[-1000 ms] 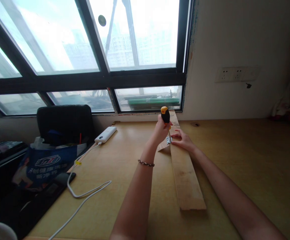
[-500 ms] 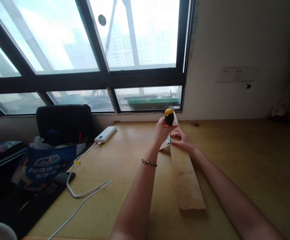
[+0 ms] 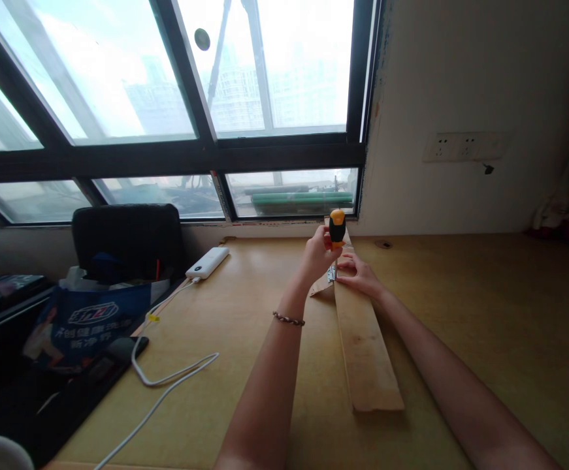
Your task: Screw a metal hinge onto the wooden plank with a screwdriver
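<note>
My left hand (image 3: pixel 319 253) is closed around the lower handle of a yellow and black screwdriver (image 3: pixel 337 228). The handle points up and the shaft runs down to a small metal hinge (image 3: pixel 332 273) on the edge of a long wooden board (image 3: pixel 366 346). My right hand (image 3: pixel 358 274) steadies the board beside the hinge, thumb and fingers around the screwdriver's lower end. A second, shorter piece of wood (image 3: pixel 322 287) sticks out at an angle left of the hinge. Any screw under the tip is too small to make out.
A white power bank (image 3: pixel 208 262) with a white cable (image 3: pixel 176 382) lies on the tabletop (image 3: pixel 255 326) to the left. Past the left edge are a black chair (image 3: pixel 127 241) and a blue bag (image 3: pixel 93 320). The window and wall close off the far side.
The screwdriver handle has shifted slightly right and turned, showing more of its yellow parts. My left wrist has moved a little left. My right hand and the board have stayed put.
</note>
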Demonstrator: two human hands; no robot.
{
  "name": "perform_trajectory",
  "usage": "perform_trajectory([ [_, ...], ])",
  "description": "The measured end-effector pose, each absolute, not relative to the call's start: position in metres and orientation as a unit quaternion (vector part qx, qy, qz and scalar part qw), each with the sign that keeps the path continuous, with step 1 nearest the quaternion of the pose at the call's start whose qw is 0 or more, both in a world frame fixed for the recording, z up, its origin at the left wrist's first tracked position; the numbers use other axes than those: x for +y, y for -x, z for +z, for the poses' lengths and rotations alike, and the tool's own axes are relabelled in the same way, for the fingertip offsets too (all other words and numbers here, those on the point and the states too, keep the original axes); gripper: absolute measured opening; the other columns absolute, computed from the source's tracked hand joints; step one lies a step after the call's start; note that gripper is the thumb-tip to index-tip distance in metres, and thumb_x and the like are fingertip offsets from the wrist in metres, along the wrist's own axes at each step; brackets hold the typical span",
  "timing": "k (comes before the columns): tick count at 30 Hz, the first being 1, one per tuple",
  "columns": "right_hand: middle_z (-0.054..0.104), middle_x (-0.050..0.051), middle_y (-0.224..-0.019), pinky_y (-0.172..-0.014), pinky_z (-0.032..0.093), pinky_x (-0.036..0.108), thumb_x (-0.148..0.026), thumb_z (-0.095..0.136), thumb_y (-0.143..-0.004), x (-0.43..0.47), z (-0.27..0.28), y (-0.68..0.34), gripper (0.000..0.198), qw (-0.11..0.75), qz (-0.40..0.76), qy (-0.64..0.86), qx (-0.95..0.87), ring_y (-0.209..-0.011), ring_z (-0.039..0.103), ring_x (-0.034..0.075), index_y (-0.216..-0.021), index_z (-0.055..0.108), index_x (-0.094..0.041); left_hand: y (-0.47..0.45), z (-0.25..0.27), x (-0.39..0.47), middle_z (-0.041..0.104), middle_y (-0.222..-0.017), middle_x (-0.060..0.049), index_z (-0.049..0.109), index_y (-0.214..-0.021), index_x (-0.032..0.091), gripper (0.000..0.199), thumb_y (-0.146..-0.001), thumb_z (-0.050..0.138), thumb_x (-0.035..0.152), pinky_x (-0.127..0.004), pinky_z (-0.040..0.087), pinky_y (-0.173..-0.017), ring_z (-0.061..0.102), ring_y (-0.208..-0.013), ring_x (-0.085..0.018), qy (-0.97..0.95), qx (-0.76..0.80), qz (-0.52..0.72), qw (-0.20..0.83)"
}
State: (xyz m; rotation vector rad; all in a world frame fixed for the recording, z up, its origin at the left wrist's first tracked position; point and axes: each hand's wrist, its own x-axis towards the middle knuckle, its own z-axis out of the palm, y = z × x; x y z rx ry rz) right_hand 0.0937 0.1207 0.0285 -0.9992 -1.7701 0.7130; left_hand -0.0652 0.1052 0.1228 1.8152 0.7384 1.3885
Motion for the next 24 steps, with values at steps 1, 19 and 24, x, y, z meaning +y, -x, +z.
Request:
perform_trajectory([
  [1, 0.066, 0.006, -0.097, -0.092, 0.044, 0.040, -0.032, 0.073, -0.059, 0.121, 0.029, -0.094, 0.065, 0.473, 0.292, 0.407, -0.725, -0.095, 0.061, 0.021, -0.114, 0.041, -0.020, 0.064, 0.124, 0.104, 0.064, -0.087, -0.006, 0.047, -0.095, 0.016, 0.035, -0.063, 0.060, 0.011, -0.028, 0.047, -0.072, 0.061, -0.080, -0.015, -0.704, 0.288, 0.535, 0.368],
  [19, 0.066, 0.007, -0.099, -0.092, 0.044, 0.042, -0.034, 0.074, -0.059, 0.123, 0.027, -0.095, 0.065, 0.469, 0.291, 0.413, -0.724, -0.096, 0.061, 0.022, -0.114, 0.042, -0.021, 0.063, 0.132, 0.103, 0.064, -0.078, -0.006, 0.060, -0.083, 0.013, 0.031, -0.054, 0.072, 0.019, -0.028, 0.047, -0.064, 0.059, -0.070, -0.015, -0.610, 0.292, 0.582, 0.452],
  [24, 0.066, 0.007, -0.099, -0.092, 0.044, 0.041, -0.035, 0.073, -0.059, 0.124, 0.025, -0.095, 0.064, 0.473, 0.293, 0.407, -0.724, -0.097, 0.061, 0.022, -0.114, 0.042, -0.022, 0.064, 0.135, 0.101, 0.063, -0.077, -0.004, 0.054, -0.091, 0.015, 0.034, -0.059, 0.066, 0.014, -0.028, 0.046, -0.067, 0.060, -0.073, -0.015, -0.610, 0.244, 0.576, 0.486],
])
